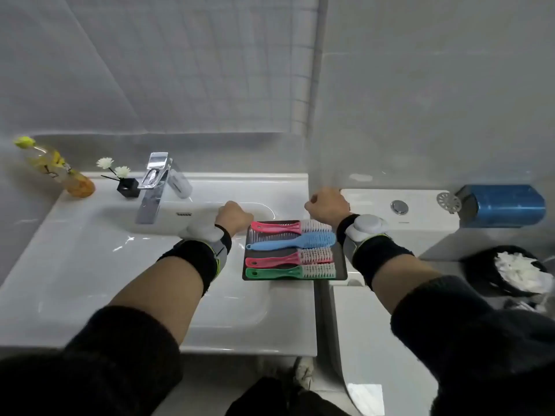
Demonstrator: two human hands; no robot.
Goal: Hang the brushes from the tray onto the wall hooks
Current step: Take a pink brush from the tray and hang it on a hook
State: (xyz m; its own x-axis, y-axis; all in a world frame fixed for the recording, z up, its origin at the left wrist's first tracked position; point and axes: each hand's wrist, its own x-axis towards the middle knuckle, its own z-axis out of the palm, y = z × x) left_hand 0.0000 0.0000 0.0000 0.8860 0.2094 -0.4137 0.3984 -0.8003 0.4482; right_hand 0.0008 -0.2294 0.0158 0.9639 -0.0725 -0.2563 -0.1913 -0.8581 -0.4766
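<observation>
1. White sink counter [90,265] across the left and middle, toilet tank [420,211] to the right; no wall hooks in view anywhere on the grey walls.
2. Dark tray [341,265] set on the counter's right end, between the two forearms; four brushes on it, none lifted yet.
3. Stacked far to near: pink brush [276,227], blue brush [285,242], second pink brush [273,261], green brush [273,273]. Long axes all left to right, handles with hanging holes to the left, bristles to the right.
4. Left hand [234,216] curled into a loose fist, empty, just beyond the tray's far left corner, beside the handle ends.
5. Right hand [327,204] also fisted and empty, past the far right corner, over the bristle ends.
6. Judged: left hand better placed for a handle grasp, nearest the top pink handle; a right-hand pick would land on bristles or need a reach across.
</observation>
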